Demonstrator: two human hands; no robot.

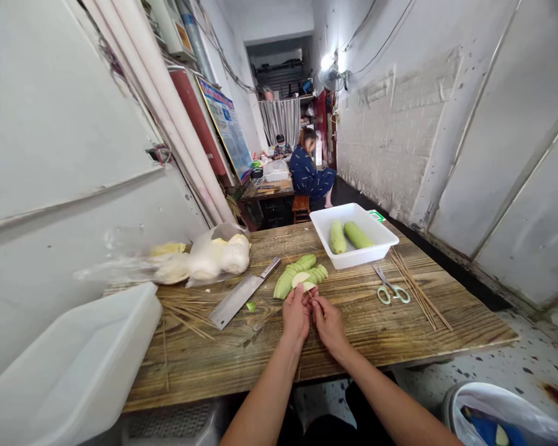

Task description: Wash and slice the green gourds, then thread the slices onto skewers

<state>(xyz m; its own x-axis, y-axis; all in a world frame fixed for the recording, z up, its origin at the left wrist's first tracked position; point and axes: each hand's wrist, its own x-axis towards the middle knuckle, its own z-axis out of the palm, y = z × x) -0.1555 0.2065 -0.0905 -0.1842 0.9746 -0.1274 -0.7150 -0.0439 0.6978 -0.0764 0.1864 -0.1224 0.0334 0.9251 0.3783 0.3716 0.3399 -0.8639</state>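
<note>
My left hand (pixel 296 316) is closed on pale squash slices (pixel 301 280), held just above the table. My right hand (pixel 328 320) meets it from the right, fingers pinched on a thin bamboo skewer (pixel 311 293) at the slices; most of the skewer is hidden by the fingers. Right behind the hands lies a light green squash cut into slices (pixel 292 272), fanned out in rows. Left of that pile rests a cleaver (pixel 237 300), its handle pointing away from me, with a small green offcut (pixel 251 306) beside the blade.
Two whole squashes (pixel 348 236) lie in a white tray (pixel 384 244) at the back right. Scissors (pixel 387 291) and skewers (pixel 421 294) are to the right, more skewers (pixel 186 306) to the left. A white bin (pixel 121 334), bagged food (pixel 218 257) and a bucket (pixel 456 396) flank the wooden table.
</note>
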